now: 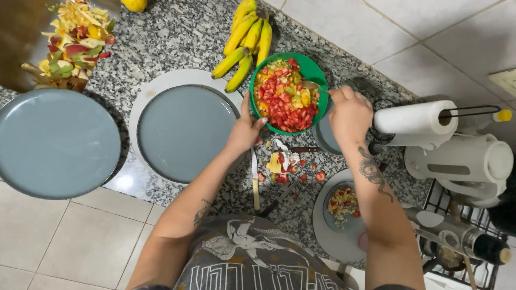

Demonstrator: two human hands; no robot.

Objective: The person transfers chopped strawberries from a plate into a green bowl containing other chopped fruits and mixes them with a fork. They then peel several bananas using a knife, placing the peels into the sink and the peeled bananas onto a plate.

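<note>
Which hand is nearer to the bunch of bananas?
Left. The left hand grips the green bowl rim just below the bananas; the right hand holds a spoon across the bowl.

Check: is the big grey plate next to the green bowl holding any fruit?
No. The grey plate left of the green bowl is bare; the chopped fruit sits in the bowl.

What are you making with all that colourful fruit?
A person is standing at a speckled stone counter with a green bowl full of chopped fruit, mostly red strawberry bits with yellow and green pieces. The left hand holds the bowl's rim, and the right hand holds a spoon dipped into the fruit. Bananas lie behind the bowl, an empty grey plate sits to the left, and a knife and fruit scraps lie in front.
</note>
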